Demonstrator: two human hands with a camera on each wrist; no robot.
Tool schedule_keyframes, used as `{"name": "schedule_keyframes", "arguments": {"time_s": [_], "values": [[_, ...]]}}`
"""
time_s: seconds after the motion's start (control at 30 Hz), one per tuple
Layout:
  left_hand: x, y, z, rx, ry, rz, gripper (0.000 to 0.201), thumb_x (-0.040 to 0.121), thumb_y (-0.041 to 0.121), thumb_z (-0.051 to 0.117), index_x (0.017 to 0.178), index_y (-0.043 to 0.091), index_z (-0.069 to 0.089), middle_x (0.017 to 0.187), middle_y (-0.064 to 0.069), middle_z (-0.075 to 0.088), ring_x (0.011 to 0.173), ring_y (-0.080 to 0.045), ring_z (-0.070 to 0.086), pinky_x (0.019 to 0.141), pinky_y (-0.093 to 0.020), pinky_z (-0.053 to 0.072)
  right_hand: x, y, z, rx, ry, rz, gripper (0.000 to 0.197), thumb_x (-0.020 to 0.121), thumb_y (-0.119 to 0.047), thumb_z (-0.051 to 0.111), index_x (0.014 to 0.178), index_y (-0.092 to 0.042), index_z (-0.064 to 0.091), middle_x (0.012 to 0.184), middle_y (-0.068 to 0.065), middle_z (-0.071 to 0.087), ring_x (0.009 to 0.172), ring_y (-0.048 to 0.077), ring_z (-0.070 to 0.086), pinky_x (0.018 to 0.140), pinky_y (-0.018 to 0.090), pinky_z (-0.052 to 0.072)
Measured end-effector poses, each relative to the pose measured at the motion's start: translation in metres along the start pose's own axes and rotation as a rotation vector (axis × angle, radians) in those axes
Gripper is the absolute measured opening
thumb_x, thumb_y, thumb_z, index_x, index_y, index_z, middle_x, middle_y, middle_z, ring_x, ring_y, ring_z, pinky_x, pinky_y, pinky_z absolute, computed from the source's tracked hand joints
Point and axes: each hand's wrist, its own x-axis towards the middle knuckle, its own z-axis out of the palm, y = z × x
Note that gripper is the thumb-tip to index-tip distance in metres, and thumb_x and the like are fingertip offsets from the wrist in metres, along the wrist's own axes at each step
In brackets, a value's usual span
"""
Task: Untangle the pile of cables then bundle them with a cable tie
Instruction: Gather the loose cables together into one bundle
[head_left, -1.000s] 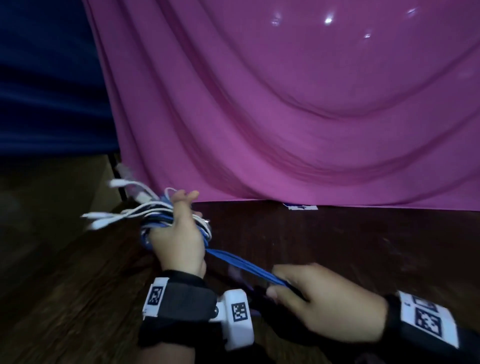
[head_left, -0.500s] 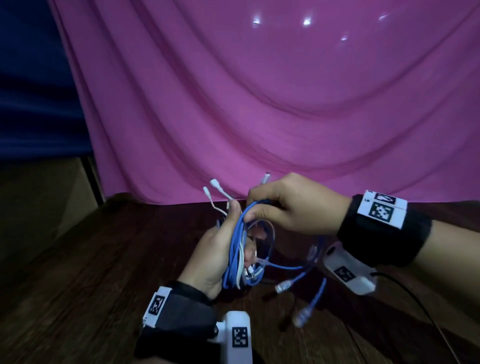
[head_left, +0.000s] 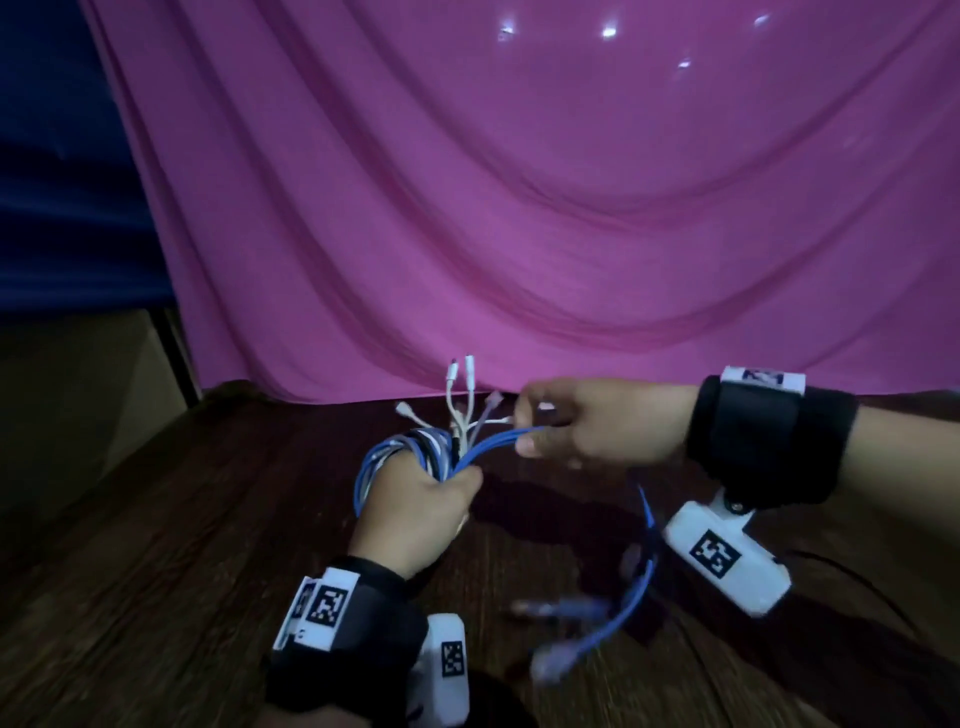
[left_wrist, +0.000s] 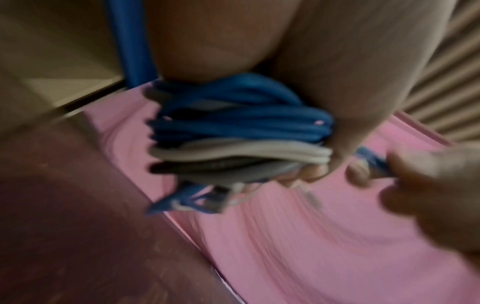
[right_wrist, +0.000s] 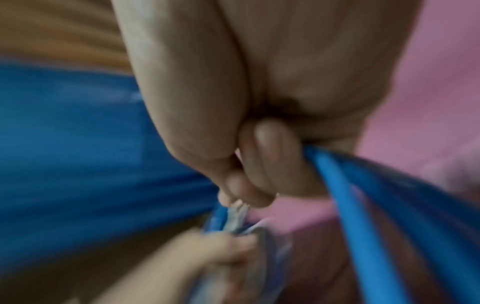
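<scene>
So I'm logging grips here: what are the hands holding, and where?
The left hand grips the coiled cable bundle around its middle. The right hand pinches blue strands leading out of it.

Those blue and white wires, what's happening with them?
A person is tidying a bunch of cables. The left hand grips a looped bundle of blue and white cables above the wooden table, plug ends sticking up. The right hand pinches a few blue strands coming out of the bundle, and the loose tails hang below it. No cable tie shows yet.
</scene>
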Motion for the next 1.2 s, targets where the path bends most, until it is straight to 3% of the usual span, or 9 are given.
{"name": "schedule_keyframes", "arguments": {"time_s": [0.1, 0.2, 0.4, 0.5, 0.6, 0.77, 0.9, 1.03, 1.2], "values": [[0.0, 0.001, -0.003, -0.117, -0.039, -0.175, 0.013, 0.075, 0.031, 0.073, 0.073, 0.019, 0.074, 0.06, 0.0, 0.07, 0.056, -0.016, 0.066, 0.06, -0.03, 0.049, -0.004, 0.012, 0.006, -0.679, 0.374, -0.396, 0.031, 0.098, -0.038, 0.055, 0.125, -0.028, 0.045, 0.091, -0.006, 0.063, 0.069, 0.015, 0.059, 0.055, 0.03, 0.037], [-0.007, 0.012, 0.006, -0.278, -0.159, -0.309, 0.019, 0.066, 0.034, 0.075, 0.061, 0.016, 0.071, 0.058, -0.005, 0.064, 0.055, -0.02, 0.061, 0.062, -0.035, 0.046, -0.006, 0.033, 0.011, -1.125, 0.415, -0.547, 0.046, 0.089, -0.038, 0.058, 0.131, -0.023, 0.049, 0.102, -0.001, 0.061, 0.081, 0.025, 0.064, 0.043, 0.035, 0.048], [-0.023, 0.035, 0.027, -0.615, -0.491, -0.485, 0.025, 0.085, 0.022, 0.074, 0.067, 0.007, 0.067, 0.05, -0.01, 0.047, 0.038, -0.019, 0.043, 0.044, -0.023, 0.038, 0.005, 0.061, -0.021, -1.307, 0.63, -0.365, 0.026, 0.087, -0.026, 0.06, 0.105, -0.011, 0.07, 0.083, 0.005, 0.064, 0.076, 0.03, 0.061, 0.062, 0.042, 0.049], [-0.021, 0.041, 0.021, -0.777, -0.582, -0.552, 0.023, 0.087, 0.021, 0.072, 0.073, 0.005, 0.065, 0.051, -0.007, 0.043, 0.04, -0.017, 0.038, 0.049, -0.027, 0.036, 0.007, 0.057, -0.02, -1.114, 0.7, -0.098, 0.039, 0.074, -0.026, 0.081, 0.106, -0.017, 0.06, 0.082, 0.004, 0.062, 0.079, 0.033, 0.061, 0.065, 0.04, 0.043], [-0.021, 0.051, 0.01, -0.923, -0.662, -0.529, 0.022, 0.083, 0.026, 0.07, 0.073, 0.008, 0.064, 0.047, -0.002, 0.041, 0.038, -0.013, 0.038, 0.052, -0.026, 0.041, 0.008, 0.053, -0.007, -0.708, 0.636, -0.078, 0.029, 0.086, -0.03, 0.065, 0.104, -0.027, 0.042, 0.086, 0.002, 0.06, 0.08, 0.037, 0.062, 0.062, 0.043, 0.048], [-0.023, 0.065, -0.012, -1.078, -0.685, -0.392, 0.019, 0.084, 0.026, 0.07, 0.078, 0.009, 0.064, 0.046, 0.002, 0.04, 0.039, -0.01, 0.039, 0.063, -0.029, 0.041, 0.012, 0.063, 0.032, -0.319, 0.511, -0.059, 0.029, 0.1, -0.023, 0.055, 0.128, -0.018, 0.06, 0.11, 0.013, 0.071, 0.102, 0.036, 0.068, 0.087, 0.045, 0.055], [-0.019, 0.064, -0.024, -1.254, -0.533, -0.349, 0.014, 0.084, 0.02, 0.068, 0.078, 0.009, 0.061, 0.044, 0.006, 0.038, 0.038, -0.007, 0.039, 0.061, -0.024, 0.046, 0.026, 0.057, 0.067, -0.341, 0.413, -0.154, 0.028, 0.098, -0.042, 0.051, 0.122, -0.029, 0.056, 0.112, 0.002, 0.073, 0.105, 0.029, 0.07, 0.087, 0.043, 0.054], [-0.005, 0.056, -0.038, -1.408, -0.267, -0.265, 0.015, 0.086, 0.026, 0.058, 0.08, 0.012, 0.056, 0.047, 0.008, 0.039, 0.042, -0.003, 0.04, 0.064, -0.02, 0.042, 0.027, 0.04, 0.091, -0.177, 0.358, -0.233, 0.023, 0.105, -0.034, 0.045, 0.127, -0.027, 0.051, 0.12, 0.005, 0.071, 0.111, 0.028, 0.067, 0.092, 0.044, 0.051], [-0.002, 0.049, -0.042, -1.409, -0.074, -0.195, 0.013, 0.087, 0.025, 0.057, 0.08, 0.014, 0.054, 0.049, 0.009, 0.039, 0.044, -0.004, 0.04, 0.068, -0.024, 0.034, 0.017, 0.026, 0.119, 0.141, 0.335, -0.192, 0.017, 0.105, -0.035, 0.047, 0.102, -0.021, 0.057, 0.085, 0.0, 0.066, 0.075, 0.015, 0.06, 0.079, 0.049, 0.054]]}}
